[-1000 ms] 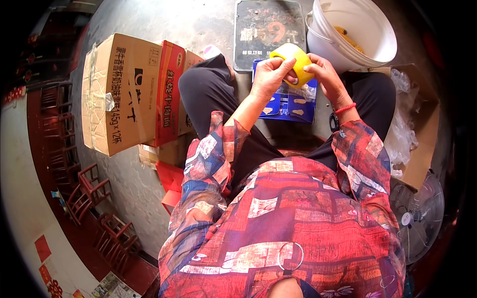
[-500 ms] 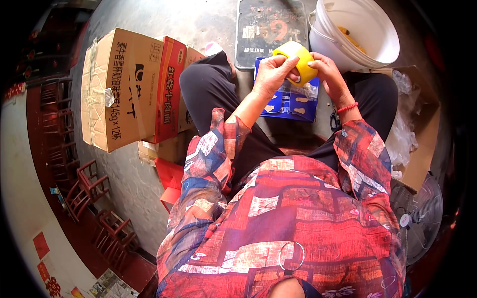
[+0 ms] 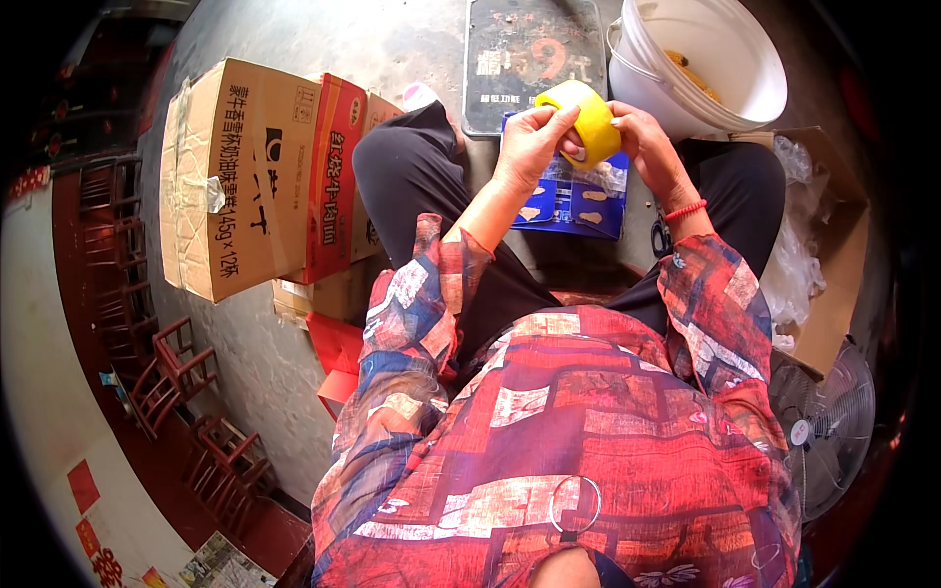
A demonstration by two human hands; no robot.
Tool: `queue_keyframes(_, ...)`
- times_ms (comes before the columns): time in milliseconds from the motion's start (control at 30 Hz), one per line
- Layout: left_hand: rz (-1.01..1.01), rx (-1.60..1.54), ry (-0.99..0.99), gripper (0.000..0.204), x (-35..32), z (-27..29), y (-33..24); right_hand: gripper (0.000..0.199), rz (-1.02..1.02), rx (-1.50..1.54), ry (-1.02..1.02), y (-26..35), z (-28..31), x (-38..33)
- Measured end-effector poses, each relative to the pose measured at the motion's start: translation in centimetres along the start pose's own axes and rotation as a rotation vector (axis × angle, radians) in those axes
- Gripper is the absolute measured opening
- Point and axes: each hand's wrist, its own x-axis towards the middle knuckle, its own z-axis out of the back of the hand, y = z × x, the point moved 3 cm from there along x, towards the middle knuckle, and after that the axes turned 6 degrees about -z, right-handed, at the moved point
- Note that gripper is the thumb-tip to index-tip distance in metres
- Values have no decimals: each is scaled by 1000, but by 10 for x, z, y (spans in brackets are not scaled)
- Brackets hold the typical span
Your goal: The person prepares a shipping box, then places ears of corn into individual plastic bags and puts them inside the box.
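Note:
A thick roll of yellow tape (image 3: 595, 125) is held up between my two hands, over the floor in front of my knees. My left hand (image 3: 534, 145) grips it from the left, the thumb on the near rim and fingertips in the core. On the other side my right hand (image 3: 647, 147) is closed, its thumb and fingertips against the outer face of the tape; whether a loose tape end is pinched there cannot be made out. Beneath the hands lies a blue box (image 3: 578, 208) with pale foot shapes, partly covered by clear plastic. Dark-handled scissors (image 3: 660, 238) rest beside my right leg.
Cardboard cartons (image 3: 240, 186) stand at the left. A dark board (image 3: 534, 59) lies ahead, next to a white bucket (image 3: 701, 59) with yellow contents. An open carton (image 3: 833, 265) of clear plastic bags and a fan (image 3: 823, 431) are at the right. Wooden chairs (image 3: 172, 367) line the far left.
The tape roll and both hands have shifted very slightly left. The grip looks the same, and the surrounding things have stayed put.

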Motion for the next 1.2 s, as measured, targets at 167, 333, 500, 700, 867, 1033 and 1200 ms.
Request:
queue_keyframes(167, 14, -31, -5, 21, 0, 2, -3, 29, -24, 49, 30, 3, -4, -2)
queue_keyframes(333, -11, 12, 2, 21, -1, 0, -3, 29, 1, 34, 25, 1, -2, -1)
queue_keyframes(500, -39, 62, 8, 22, -2, -4, -7, 29, -1, 51, 14, 5, -4, -3)
queue_keyframes(700, -54, 85, 12, 23, -3, -4, -7, 29, 10, 9, 44, 2, -3, 0)
queue_keyframes(867, -47, 86, 5, 23, -3, -6, -8, 30, 11, 18, -3, 4, -5, -2)
queue_keyframes(1033, -81, 87, -6, 25, -3, -7, -7, 29, 29, -4, 43, 1, -2, -1)
queue_keyframes(1200, -115, 108, -16, 26, -3, -8, -8, 28, 37, 12, -12, 6, -8, -3)
